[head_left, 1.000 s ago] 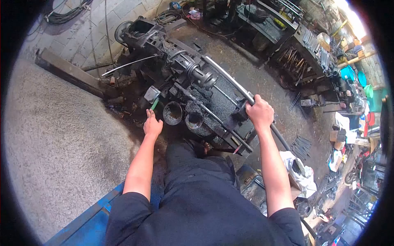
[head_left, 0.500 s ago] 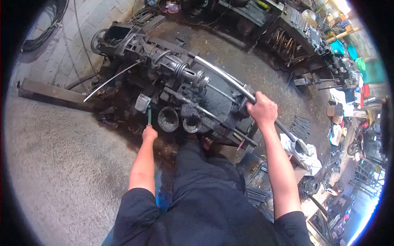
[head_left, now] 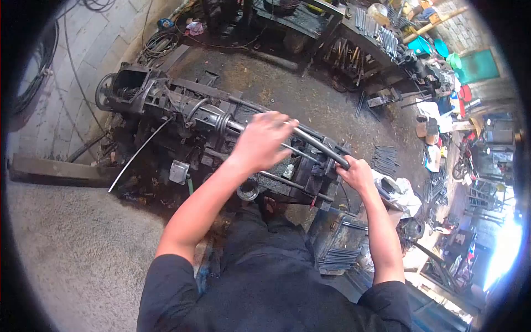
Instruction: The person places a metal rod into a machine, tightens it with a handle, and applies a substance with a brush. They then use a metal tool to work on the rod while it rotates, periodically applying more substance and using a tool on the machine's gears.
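Note:
My right hand (head_left: 357,174) is closed around a long metal bar (head_left: 318,144) near the right end of a greasy machine (head_left: 207,116). The bar runs along the top of the machine and passes behind my left hand. Smeared by motion, my left hand (head_left: 263,143) is over the middle of the machine, its fingers overlapping the bar, and I cannot tell whether they grip it. Below and left of that hand sits a small grey box (head_left: 178,172) with a green stem. A round metal cup (head_left: 248,190) lies under my left forearm.
A thin pale rod (head_left: 138,152) sticks out from the machine's left side. Stacked dark rods (head_left: 344,252) stand near my right leg. A white sack (head_left: 401,193) lies beyond my right forearm. Across the floor is a workbench (head_left: 370,44) loaded with rods and tools.
My left hand has left the green stem of the grey box and moved up and right over the machine to the bar. My right hand stays closed on the bar; the view has shifted.

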`<state>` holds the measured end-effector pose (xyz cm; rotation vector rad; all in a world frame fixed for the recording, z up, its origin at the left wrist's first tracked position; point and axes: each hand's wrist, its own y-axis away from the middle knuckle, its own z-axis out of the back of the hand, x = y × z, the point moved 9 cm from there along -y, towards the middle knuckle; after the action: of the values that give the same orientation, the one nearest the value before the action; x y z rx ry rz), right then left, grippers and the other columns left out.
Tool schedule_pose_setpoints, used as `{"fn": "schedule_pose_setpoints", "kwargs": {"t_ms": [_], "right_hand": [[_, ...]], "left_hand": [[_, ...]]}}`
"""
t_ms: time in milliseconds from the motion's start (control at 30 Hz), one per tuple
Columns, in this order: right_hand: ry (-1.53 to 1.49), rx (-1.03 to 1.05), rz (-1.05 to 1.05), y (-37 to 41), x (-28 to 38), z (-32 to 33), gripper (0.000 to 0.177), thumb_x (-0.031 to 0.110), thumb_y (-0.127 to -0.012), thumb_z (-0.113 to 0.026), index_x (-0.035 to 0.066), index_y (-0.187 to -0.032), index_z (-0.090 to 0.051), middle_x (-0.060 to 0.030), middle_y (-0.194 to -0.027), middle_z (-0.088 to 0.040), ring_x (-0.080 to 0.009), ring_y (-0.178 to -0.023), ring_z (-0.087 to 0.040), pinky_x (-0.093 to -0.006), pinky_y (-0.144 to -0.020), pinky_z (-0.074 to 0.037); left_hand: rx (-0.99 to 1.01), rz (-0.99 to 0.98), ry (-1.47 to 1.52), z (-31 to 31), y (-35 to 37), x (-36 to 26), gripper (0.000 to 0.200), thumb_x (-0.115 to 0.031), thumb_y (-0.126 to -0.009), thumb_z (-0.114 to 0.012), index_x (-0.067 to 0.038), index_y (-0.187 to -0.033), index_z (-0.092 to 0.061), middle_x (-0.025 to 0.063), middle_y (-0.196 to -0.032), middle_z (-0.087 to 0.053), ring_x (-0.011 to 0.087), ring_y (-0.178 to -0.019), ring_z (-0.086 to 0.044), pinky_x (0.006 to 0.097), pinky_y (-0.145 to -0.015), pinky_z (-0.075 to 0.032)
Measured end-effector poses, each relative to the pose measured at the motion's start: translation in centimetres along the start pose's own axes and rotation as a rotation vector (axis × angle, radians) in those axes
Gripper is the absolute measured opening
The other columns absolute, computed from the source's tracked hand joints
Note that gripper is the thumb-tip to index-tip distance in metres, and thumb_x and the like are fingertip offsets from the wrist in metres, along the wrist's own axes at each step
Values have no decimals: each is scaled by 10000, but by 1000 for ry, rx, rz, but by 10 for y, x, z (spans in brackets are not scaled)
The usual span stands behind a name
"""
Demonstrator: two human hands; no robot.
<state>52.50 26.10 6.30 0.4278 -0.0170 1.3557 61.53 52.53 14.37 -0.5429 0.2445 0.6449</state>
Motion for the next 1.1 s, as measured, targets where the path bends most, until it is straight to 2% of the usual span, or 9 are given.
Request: {"fn": "schedule_pose_setpoints", "kwargs": {"t_ms": [67,133,167,233,300,433,567,733,1100], "right_hand": [[-45,-4,54,9,-22,1,277,301,-752,-709,103,-936,-646,-221,-789,-669,-417,-818,-660,-503,-712,-524],[-41,2,60,16,-37,8,283,281,-731,-708,98,-938,-645,-219,-785,-668,-417,-812,-658,-506,-709,-522],[-37,6,76,19,-43,11,292,260,-710,-708,92,-940,-644,-217,-781,-667,-418,-806,-657,-509,-705,-521],[-38,-82,50,27,-75,11,303,241,-667,-706,106,-931,-647,-206,-765,-665,-407,-793,-658,-511,-700,-518],[205,-125,-27,36,-111,8,287,252,-655,-706,108,-896,-643,-181,-746,-668,-393,-758,-663,-500,-686,-526],[207,-404,-58,45,-112,15,157,249,-663,-689,141,-743,-608,-121,-698,-676,-357,-672,-669,-468,-602,-529],[155,-655,59,59,-117,21,107,233,-698,-668,161,-735,-598,-89,-632,-656,-296,-581,-664,-424,-557,-526],[73,-714,215,61,-121,19,74,204,-737,-641,154,-725,-589,-72,-606,-644,-257,-547,-658,-393,-534,-515],[33,-705,255,59,-130,11,73,207,-751,-615,143,-751,-582,-51,-672,-675,-224,-603,-685,-360,-544,-517]], "left_hand": [[103,-79,-53,-48,-23,-23,534,-273,-803,-707,-65,-1273,-562,145,-1183,-645,339,-1144,-584,434,-1044,-380],[355,39,-128,-88,-43,-32,365,-208,-789,-680,-74,-1129,-669,119,-1059,-699,305,-1072,-645,456,-1027,-411],[354,19,-134,-91,-54,-38,365,-208,-789,-680,-74,-1129,-669,119,-1059,-699,305,-1072,-645,456,-1027,-411],[753,171,-199,-122,-52,-34,235,-157,-770,-659,-89,-979,-743,124,-993,-727,298,-979,-694,440,-938,-494],[602,239,-158,-124,-54,-24,140,-138,-713,-653,-69,-782,-754,160,-860,-726,324,-831,-716,429,-746,-572],[647,284,-297,-116,-59,-42,175,-164,-752,-652,-100,-868,-767,130,-914,-737,289,-886,-721,393,-747,-573],[570,368,-421,-118,-62,-52,154,-174,-736,-645,-101,-805,-762,150,-863,-732,282,-862,-724,385,-741,-559],[383,399,-624,-117,-60,-63,123,-159,-677,-653,-87,-722,-742,168,-802,-720,298,-829,-712,400,-794,-513],[480,477,-675,-125,-63,-71,188,-118,-678,-637,-84,-825,-751,198,-861,-711,347,-877,-698,461,-886,-512]]}}
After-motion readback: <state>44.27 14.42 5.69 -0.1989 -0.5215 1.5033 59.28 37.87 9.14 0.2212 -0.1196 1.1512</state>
